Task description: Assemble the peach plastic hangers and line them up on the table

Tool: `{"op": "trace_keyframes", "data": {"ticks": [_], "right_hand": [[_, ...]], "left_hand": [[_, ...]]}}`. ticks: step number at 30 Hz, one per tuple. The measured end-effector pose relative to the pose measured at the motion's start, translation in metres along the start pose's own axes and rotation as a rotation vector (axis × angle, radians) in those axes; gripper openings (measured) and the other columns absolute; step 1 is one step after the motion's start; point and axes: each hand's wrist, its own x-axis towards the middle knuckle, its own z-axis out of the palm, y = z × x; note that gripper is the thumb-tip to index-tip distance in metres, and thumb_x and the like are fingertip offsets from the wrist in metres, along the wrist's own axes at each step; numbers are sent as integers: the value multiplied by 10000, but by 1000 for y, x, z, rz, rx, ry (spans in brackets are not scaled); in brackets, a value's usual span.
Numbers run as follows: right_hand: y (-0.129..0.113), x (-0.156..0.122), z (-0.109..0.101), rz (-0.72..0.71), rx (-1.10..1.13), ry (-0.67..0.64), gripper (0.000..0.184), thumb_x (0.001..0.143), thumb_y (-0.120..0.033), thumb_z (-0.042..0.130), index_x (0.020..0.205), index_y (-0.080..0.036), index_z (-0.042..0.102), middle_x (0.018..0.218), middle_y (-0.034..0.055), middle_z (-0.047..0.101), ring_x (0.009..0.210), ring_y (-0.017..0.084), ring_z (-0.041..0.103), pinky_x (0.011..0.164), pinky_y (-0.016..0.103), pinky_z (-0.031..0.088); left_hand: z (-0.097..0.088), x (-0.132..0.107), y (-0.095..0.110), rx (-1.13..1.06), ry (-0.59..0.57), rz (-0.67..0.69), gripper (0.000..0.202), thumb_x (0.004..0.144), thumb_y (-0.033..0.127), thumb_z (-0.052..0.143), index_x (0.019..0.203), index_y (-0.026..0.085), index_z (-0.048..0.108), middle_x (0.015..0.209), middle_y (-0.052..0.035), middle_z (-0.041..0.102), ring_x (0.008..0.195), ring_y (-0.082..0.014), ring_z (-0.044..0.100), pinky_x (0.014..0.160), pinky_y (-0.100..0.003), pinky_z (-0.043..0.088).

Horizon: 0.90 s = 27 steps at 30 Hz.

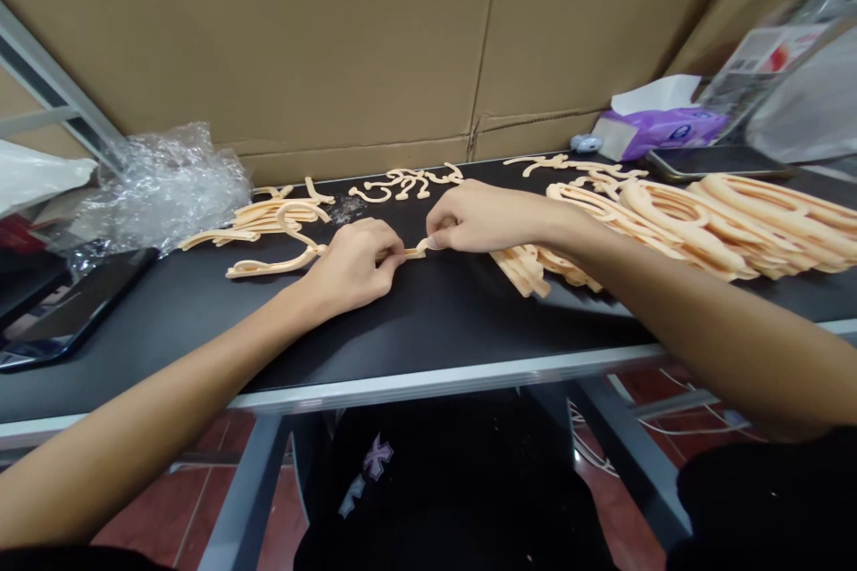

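My left hand and my right hand meet over the middle of the black table. Both are closed in a pinch on one thin peach plastic strip, which runs between them just above the tabletop. Its left end curves out past my left hand as a long hooked piece. A loose pile of similar peach pieces lies left of my hands. A big stack of peach plastic loops lies to the right, under and beyond my right forearm.
Small peach offcuts lie at the table's back edge against a cardboard wall. Crumpled clear plastic and a dark tablet are at left. A purple tissue pack and a phone sit at back right.
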Motion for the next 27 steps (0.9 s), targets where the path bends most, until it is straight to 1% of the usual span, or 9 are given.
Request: {"op": "trace_keyframes", "data": {"ticks": [3,8,12,15,17,22,27], "right_hand": [[0,-1,-1,21,10,-6,228,916,-225,616,925,-176,838,885,61,781,839,186,671,753,299,443],[-2,-2,1,32,-65,-4,252,941,-217,593,941,-177,842,891,84,780,851,206,676,763,318,444],[2,5,9,57,-208,44,294,961,-235,549,963,-155,832,963,125,790,893,250,684,780,358,424],[5,8,12,33,-276,79,332,982,-263,520,971,-139,828,956,143,787,900,267,683,790,377,416],[4,6,9,8,-257,88,323,981,-279,540,958,-142,831,928,131,786,881,254,675,802,374,422],[-1,-8,-4,-8,-53,60,251,944,-266,604,895,-182,835,894,60,788,823,195,666,775,324,444],[-1,-10,-6,15,-50,-14,219,907,-237,617,866,-185,827,832,37,771,776,177,656,721,305,423]], "left_hand": [[0,0,-1,-1,0,-6,177,868,119,591,824,173,754,870,-69,767,851,-221,707,867,-361,574],[2,-1,-3,-4,13,-12,173,851,96,604,800,175,749,863,-62,769,853,-224,710,860,-368,572],[3,-2,5,-50,26,23,159,897,132,631,804,168,754,900,-68,785,859,-221,719,849,-358,575],[4,-2,10,-54,13,20,162,911,139,635,810,172,757,916,-67,795,879,-227,727,867,-367,578],[3,-1,12,-47,-8,11,164,903,124,630,813,171,758,918,-69,797,886,-233,729,870,-374,577],[2,0,10,-41,-25,-9,152,882,114,633,815,163,760,894,-70,785,882,-239,721,860,-377,569],[3,-1,9,-38,-1,-7,154,857,92,631,802,164,756,861,-55,774,854,-229,707,834,-362,555]]}}
